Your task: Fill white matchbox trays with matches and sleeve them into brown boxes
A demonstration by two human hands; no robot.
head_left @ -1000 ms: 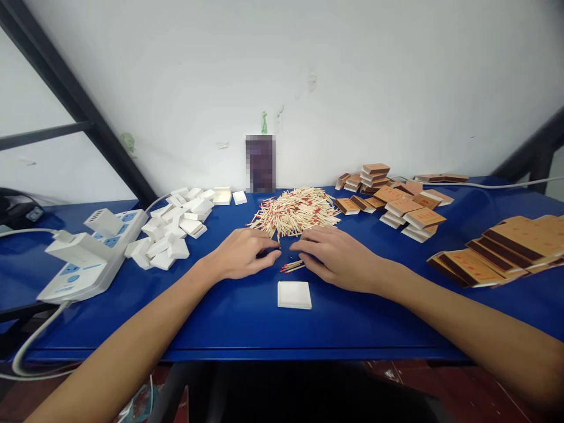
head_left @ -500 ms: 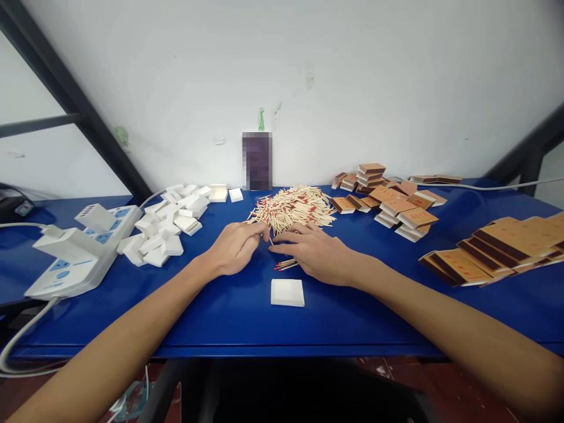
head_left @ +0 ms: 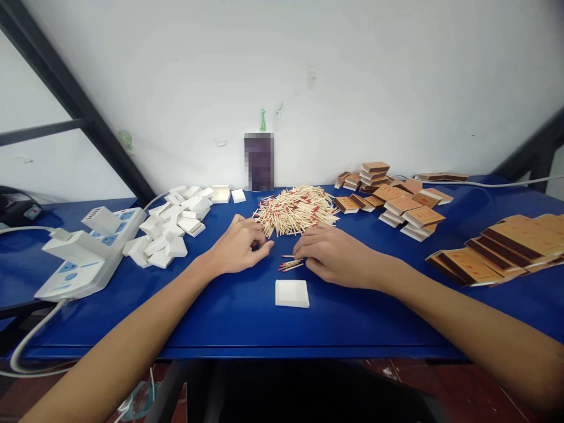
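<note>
A heap of red-tipped matches [head_left: 297, 210] lies at the middle back of the blue table [head_left: 247, 323]. My left hand [head_left: 240, 247] rests just in front of the heap's left edge, fingers curled together; what they pinch, if anything, is hidden. My right hand [head_left: 337, 254] lies palm down to the right of a small bunch of loose matches [head_left: 291, 264], fingers together and touching them. A white open match tray [head_left: 292, 293] sits in front of both hands.
A pile of white trays [head_left: 171, 226] and a white power strip [head_left: 86, 249] with plugs lie at the left. Brown matchbox sleeves [head_left: 396, 202] are stacked at the back right, and flat sleeves [head_left: 506, 247] lie at the far right. The wall is close behind.
Both hands went forward to the heap's edge, then drew back a little. The small bunch of matches between them shows more fully now.
</note>
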